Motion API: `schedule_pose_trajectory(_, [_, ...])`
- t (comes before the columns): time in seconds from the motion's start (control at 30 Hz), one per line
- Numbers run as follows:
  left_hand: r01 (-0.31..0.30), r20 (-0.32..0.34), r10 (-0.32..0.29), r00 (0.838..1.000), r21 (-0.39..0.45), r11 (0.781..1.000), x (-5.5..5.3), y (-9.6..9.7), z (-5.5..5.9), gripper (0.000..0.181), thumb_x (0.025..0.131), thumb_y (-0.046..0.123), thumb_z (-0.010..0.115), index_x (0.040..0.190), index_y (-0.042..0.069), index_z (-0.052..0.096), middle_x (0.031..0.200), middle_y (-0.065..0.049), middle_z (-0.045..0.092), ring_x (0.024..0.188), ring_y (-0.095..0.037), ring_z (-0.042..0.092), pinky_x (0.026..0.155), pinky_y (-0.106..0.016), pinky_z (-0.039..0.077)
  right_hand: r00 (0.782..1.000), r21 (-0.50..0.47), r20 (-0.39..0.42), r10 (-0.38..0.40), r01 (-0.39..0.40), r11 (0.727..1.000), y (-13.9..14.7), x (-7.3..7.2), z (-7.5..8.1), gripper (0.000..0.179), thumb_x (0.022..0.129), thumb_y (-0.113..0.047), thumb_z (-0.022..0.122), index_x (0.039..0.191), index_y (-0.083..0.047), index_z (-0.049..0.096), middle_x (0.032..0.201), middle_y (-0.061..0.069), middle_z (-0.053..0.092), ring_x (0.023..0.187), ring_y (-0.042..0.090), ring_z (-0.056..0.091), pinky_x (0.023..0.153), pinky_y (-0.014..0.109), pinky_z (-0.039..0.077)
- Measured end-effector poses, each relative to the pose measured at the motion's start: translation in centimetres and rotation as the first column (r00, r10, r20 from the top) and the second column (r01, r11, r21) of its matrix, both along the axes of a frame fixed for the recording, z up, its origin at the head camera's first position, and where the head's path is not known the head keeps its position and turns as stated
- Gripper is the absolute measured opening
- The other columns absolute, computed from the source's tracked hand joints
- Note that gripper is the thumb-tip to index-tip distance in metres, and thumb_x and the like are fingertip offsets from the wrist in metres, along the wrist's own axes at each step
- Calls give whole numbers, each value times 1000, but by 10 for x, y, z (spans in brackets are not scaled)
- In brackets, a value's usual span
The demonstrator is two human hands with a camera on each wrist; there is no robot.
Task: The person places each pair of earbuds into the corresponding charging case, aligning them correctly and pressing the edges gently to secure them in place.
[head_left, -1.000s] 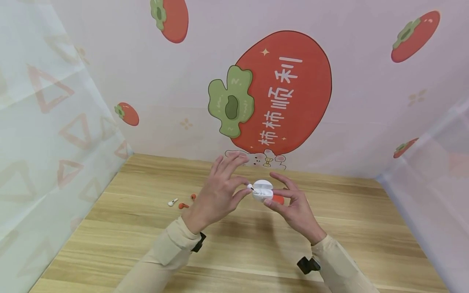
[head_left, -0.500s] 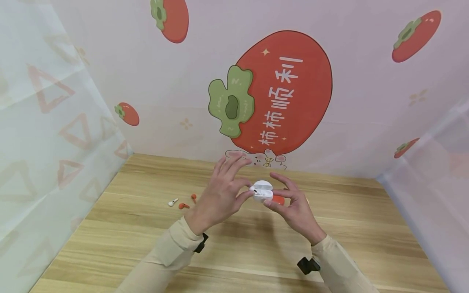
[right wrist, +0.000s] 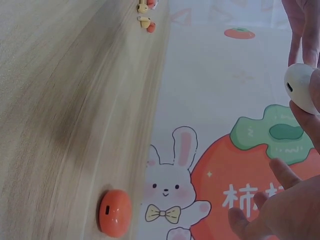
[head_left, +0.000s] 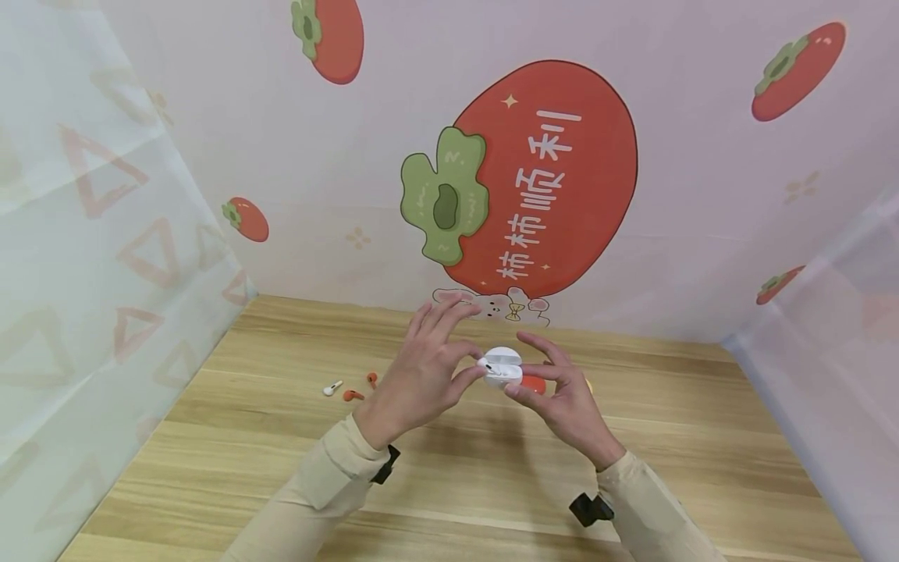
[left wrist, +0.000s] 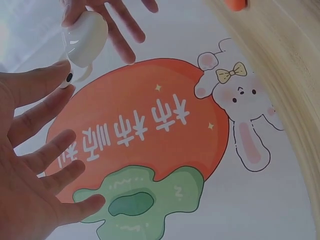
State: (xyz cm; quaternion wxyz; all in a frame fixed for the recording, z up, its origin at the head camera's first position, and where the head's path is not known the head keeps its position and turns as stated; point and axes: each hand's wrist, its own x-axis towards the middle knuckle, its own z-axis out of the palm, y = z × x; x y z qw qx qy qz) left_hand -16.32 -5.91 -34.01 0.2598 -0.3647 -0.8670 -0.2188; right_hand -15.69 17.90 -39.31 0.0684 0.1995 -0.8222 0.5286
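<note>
The left hand (head_left: 420, 373) pinches a white earbud (head_left: 484, 364) between thumb and index finger, its other fingers spread. In the left wrist view, the earbud (left wrist: 68, 81) meets the edge of a round white charging case (left wrist: 86, 40). The right hand (head_left: 565, 394) grips this case (head_left: 502, 376) by its side with thumb and fingers, above the table, its lid raised. Whether the earbud's stem sits inside a slot is too small to tell. Behind the right hand, partly hidden, lies an orange case (head_left: 534, 383).
Left of the hands on the wooden table (head_left: 232, 437) lie a white earbud (head_left: 333, 388) and two orange earbuds (head_left: 353, 396). A yellow object (head_left: 589, 385) peeks out beyond the right hand. Printed walls (head_left: 702, 195) enclose the table's back and sides.
The left hand has moved slightly right, bringing the white earbud from beside the case to its edge. The right hand and the case have stayed nearly still.
</note>
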Motion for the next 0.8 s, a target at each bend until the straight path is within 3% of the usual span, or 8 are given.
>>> schedule_pose_trajectory(0.43, [38, 116, -53, 992, 126, 991, 0, 3, -1, 15, 82, 18, 87, 93, 12, 78, 140, -13, 56, 142, -34, 39, 116, -54, 29, 1000, -4, -8, 9, -9, 1000, 1, 1, 0, 23, 86, -9, 82, 109, -7, 80, 150, 5, 48, 143, 32, 33, 106, 62, 31])
schedule_pose_trajectory(0.8, [55, 164, -87, 983, 191, 980, 0, 7, -6, 14, 83, 18, 86, 92, 14, 76, 138, -12, 57, 141, -33, 39, 113, -56, 31, 1000, -5, 3, 16, -16, 1000, 1, 0, -1, 24, 85, -8, 82, 109, -6, 80, 150, 11, 48, 143, 33, 33, 106, 62, 30])
